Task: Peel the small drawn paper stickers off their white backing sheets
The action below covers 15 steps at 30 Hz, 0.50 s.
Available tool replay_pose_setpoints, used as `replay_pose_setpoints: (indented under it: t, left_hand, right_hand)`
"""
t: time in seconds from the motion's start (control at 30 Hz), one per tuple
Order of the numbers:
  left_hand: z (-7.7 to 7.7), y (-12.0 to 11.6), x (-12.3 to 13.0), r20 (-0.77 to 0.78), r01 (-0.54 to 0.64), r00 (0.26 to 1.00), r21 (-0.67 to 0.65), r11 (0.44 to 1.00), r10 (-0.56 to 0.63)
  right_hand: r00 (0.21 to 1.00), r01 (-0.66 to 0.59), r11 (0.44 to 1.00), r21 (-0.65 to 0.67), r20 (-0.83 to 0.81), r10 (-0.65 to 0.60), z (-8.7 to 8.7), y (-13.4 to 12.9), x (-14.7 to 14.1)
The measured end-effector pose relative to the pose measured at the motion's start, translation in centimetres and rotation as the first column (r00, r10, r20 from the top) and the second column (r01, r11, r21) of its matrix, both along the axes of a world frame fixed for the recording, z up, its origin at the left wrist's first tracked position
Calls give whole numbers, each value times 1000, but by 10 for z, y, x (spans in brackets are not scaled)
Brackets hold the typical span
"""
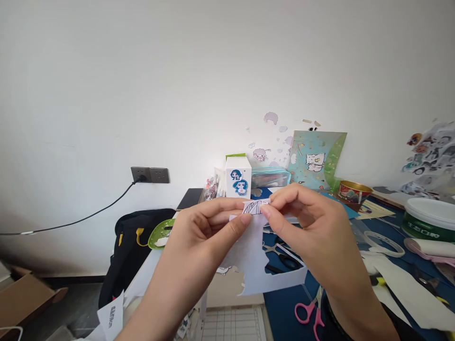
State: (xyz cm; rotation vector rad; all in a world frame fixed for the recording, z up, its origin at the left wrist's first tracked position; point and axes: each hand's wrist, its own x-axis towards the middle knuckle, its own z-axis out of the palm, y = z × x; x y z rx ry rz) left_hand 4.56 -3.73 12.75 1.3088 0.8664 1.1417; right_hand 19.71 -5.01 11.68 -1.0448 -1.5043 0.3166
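Two hands pinch one sticker cutout (254, 207) | left hand (209, 225), right hand (305, 218): fingertips pressed on it | risk: thin paper tears if pulled unevenly

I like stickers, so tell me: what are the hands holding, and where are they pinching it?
Both hands hold a white paper sheet by its top edge; the left hand and right hand pinch the small line drawing there.
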Motion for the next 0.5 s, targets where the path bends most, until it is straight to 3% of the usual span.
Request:
replay_pose_setpoints:
  t: [0.17,0.5]
  left_hand:
    - [-2,5,-4,24,80,996,5,997,-81]
    - [-2,5,-3,-51,41,998,37,998,-39]
  right_hand:
    - [1000,23,1000,3,7,-23,2,-2,-3]
    - [998,49,999,5,34,-49,1,-5,-3]
